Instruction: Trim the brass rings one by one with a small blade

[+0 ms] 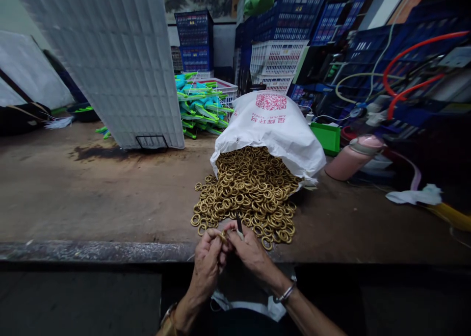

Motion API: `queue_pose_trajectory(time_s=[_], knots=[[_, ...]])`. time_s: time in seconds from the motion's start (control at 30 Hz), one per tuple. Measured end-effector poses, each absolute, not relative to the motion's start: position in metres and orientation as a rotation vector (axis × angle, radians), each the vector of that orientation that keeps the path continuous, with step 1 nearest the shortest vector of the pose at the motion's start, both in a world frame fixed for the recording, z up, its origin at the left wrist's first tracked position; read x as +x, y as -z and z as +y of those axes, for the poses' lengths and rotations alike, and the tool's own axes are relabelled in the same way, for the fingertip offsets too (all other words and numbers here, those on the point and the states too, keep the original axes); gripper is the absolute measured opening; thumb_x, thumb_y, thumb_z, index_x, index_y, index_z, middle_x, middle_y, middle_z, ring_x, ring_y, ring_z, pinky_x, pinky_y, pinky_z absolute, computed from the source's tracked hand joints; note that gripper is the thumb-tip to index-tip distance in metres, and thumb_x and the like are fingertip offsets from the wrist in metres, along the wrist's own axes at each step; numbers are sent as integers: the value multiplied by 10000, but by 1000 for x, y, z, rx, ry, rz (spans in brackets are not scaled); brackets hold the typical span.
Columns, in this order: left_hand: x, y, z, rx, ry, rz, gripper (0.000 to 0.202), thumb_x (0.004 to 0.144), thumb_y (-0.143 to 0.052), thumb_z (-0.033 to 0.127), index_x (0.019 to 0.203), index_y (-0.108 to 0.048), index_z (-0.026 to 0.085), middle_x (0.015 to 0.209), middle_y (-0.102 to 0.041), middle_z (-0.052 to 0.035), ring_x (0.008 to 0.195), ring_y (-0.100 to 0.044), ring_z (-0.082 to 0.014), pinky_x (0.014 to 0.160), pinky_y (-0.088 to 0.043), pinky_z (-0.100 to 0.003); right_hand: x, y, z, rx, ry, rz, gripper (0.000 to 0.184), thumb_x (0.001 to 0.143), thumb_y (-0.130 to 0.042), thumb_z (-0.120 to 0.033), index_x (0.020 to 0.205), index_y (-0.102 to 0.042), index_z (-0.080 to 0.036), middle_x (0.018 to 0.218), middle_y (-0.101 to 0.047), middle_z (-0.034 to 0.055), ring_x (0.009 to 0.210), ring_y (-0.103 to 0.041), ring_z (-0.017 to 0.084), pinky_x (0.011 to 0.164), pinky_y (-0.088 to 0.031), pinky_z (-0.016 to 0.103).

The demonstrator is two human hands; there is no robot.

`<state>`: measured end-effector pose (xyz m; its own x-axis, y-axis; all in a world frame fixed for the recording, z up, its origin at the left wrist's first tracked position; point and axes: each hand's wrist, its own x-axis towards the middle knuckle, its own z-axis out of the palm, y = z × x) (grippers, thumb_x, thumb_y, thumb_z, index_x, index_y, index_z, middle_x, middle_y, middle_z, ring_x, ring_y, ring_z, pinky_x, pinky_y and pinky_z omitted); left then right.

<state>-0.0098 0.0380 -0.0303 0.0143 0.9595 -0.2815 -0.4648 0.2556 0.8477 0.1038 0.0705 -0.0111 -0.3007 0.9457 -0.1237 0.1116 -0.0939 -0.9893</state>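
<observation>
My left hand (209,257) is closed in a pinch around a gold-coloured ring (223,235) at the table's front edge. My right hand (250,250) meets it there, fingertips touching the same ring. A small knife (239,224) with a dark narrow blade points up out of my right hand; its handle is mostly hidden by the fingers. Just beyond both hands spreads a heap of gold-coloured rings (253,193), spilling from the mouth of a white sack (272,130) with red print.
A tall pale ribbed panel (136,66) stands at the left on the wooden table (91,193). Green and blue plastic pieces (204,108) are piled behind it. To the right are a pink bottle (351,157), a green tray (326,138) and hoses. Stacked crates (279,59) fill the back.
</observation>
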Motion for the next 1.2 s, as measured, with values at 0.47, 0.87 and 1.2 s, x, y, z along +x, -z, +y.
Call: queue_pose_trajectory(time_s=[0.47,0.87,1.2], knots=[[-15,14,40,449,-983,837,291,753,-535,444,825,-466,171,661,-545,8,402,-382,-32,339,-211,-130,111,17,66,-1260,-1277,-1575,116,831,-403,-291,780,-459,-202,597,-501,-53,544,-490,95,560,-387,217],[-11,19,40,503,-1026,898,310,729,-574,466,770,-456,182,637,-466,56,389,-334,-14,336,-191,-121,110,15,63,-1347,-1113,-1613,104,823,-388,-267,770,-452,-203,638,-502,-35,578,-472,104,566,-371,221],[-7,25,37,798,-1022,1079,343,718,-577,481,671,-449,167,486,-384,84,356,-276,-14,334,-196,-131,114,16,64,-1426,-1305,-1516,221,801,-420,-363,668,-456,-190,558,-437,-56,530,-412,97,523,-339,217]])
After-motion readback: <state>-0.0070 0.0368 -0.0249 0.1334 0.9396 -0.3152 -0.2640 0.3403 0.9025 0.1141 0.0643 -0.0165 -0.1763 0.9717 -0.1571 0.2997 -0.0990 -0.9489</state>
